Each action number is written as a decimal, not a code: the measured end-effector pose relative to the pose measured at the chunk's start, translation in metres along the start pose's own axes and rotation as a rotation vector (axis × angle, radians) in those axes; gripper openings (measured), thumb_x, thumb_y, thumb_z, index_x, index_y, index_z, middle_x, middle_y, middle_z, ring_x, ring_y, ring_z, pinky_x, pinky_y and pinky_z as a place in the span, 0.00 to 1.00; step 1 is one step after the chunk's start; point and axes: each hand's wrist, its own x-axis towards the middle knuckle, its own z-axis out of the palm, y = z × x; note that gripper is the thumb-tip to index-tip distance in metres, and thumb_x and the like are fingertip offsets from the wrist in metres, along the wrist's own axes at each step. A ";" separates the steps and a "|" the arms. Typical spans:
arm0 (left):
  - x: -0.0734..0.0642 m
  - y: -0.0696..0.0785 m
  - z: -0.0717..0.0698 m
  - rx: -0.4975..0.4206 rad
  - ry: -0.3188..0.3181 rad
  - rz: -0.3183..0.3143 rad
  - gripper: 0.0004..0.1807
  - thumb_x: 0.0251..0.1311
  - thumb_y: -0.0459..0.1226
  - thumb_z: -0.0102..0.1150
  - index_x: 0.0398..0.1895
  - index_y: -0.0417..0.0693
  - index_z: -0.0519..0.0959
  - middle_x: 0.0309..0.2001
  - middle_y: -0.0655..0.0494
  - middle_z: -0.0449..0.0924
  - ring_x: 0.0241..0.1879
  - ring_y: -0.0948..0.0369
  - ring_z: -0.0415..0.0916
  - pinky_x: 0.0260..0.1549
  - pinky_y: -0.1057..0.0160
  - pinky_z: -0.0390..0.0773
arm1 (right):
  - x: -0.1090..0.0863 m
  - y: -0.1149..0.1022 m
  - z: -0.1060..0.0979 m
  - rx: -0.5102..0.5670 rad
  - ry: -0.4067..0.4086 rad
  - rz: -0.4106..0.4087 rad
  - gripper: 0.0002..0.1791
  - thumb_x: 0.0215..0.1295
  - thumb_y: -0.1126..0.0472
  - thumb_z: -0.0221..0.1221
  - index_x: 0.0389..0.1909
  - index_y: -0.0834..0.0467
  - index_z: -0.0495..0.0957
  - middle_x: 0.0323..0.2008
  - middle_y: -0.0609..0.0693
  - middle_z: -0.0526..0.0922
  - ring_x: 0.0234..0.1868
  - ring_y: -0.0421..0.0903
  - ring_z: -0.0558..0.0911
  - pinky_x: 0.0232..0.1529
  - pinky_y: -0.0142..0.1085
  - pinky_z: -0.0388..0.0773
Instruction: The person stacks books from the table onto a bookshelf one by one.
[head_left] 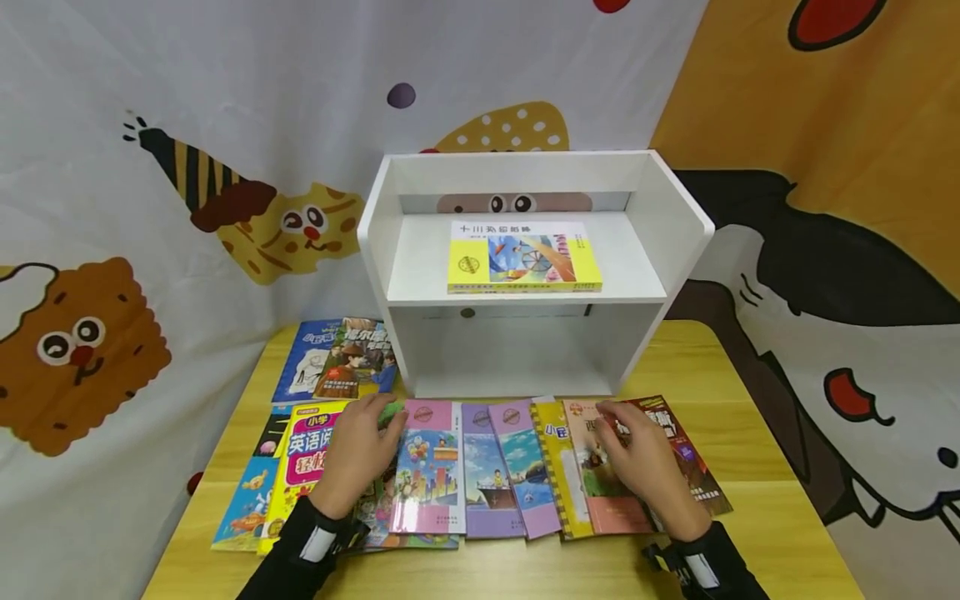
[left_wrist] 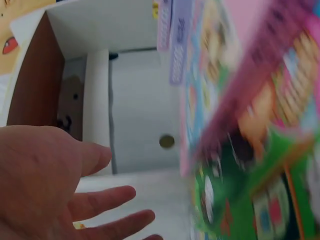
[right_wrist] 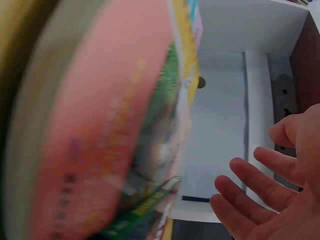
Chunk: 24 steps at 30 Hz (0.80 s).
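A row of overlapping books lies on the wooden table in the head view. My left hand (head_left: pixel 358 457), fingers loosely bent, is over the row's left part, between a yellow English book (head_left: pixel 298 475) and a pink-edged book (head_left: pixel 427 471). Over the right part, my right hand (head_left: pixel 651 462) is above a salmon-coloured book (head_left: pixel 611 510) and a dark brown book (head_left: pixel 697 475). Between the hands lie two purple books (head_left: pixel 491 487) and a yellow book (head_left: pixel 558 467). Both wrist views show spread fingers with nothing held; the nearby covers are blurred.
A white two-level shelf (head_left: pixel 525 298) stands behind the row, with a yellow-and-white book stack (head_left: pixel 525 258) on its upper level. Left of it lie a blue book (head_left: pixel 303 362) and a detective-style book (head_left: pixel 352 362). A printed cloth (head_left: pixel 247 75) hangs behind the table (head_left: pixel 517 575).
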 end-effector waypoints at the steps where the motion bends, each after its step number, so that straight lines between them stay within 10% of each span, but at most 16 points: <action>1: 0.000 -0.004 -0.002 0.009 0.004 -0.017 0.21 0.62 0.49 0.62 0.52 0.45 0.81 0.51 0.44 0.78 0.53 0.44 0.73 0.50 0.41 0.70 | -0.002 0.002 0.001 0.001 0.003 0.004 0.17 0.67 0.56 0.60 0.55 0.56 0.79 0.50 0.52 0.80 0.51 0.53 0.79 0.47 0.54 0.75; 24: -0.040 -0.102 -0.066 0.114 -0.143 -0.507 0.37 0.69 0.52 0.50 0.69 0.31 0.62 0.60 0.28 0.66 0.58 0.32 0.64 0.50 0.32 0.66 | -0.010 0.010 0.008 0.009 0.031 0.020 0.16 0.67 0.56 0.61 0.54 0.54 0.80 0.50 0.50 0.80 0.51 0.50 0.78 0.46 0.52 0.76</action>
